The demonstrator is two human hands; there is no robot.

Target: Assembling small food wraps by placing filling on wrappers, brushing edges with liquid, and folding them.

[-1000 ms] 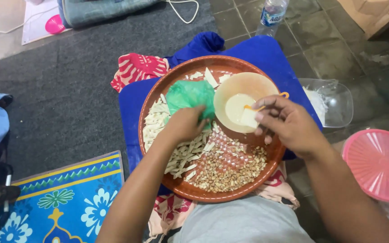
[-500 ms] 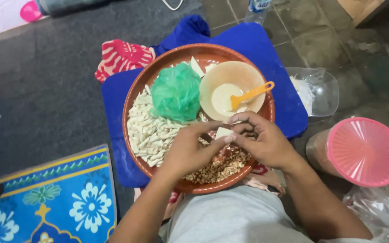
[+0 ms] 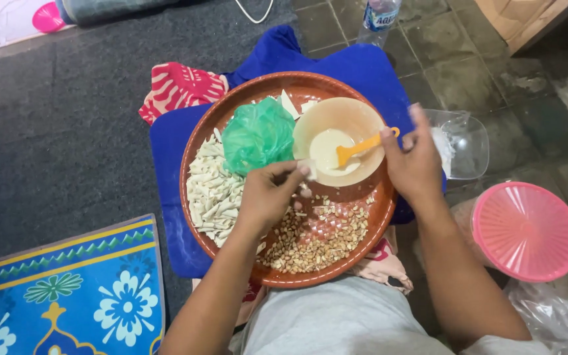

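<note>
A round brown tray (image 3: 195, 158) rests on my lap over a blue cloth (image 3: 165, 164). It carries a heap of folded white pastry pieces (image 3: 210, 192), a green plastic bag (image 3: 258, 136), loose peanuts (image 3: 320, 238) and a tan bowl (image 3: 336, 125) of white paste with an orange spoon (image 3: 363, 148). My left hand (image 3: 267, 195) pinches a small white pastry piece beside the bowl's near rim. My right hand (image 3: 415, 161) hovers at the tray's right rim, fingers apart, just right of the spoon's handle.
A clear plastic container (image 3: 465, 141) sits right of the tray. A pink lidded tub (image 3: 527, 230) stands at my right. A water bottle (image 3: 379, 16) is at the top. A red patterned cloth (image 3: 179, 89) and a blue flowered mat (image 3: 67, 289) lie left.
My hands have parted over the peanuts. The right hand moved out to the tray's right rim; the left now holds a small pastry piece near the bowl.
</note>
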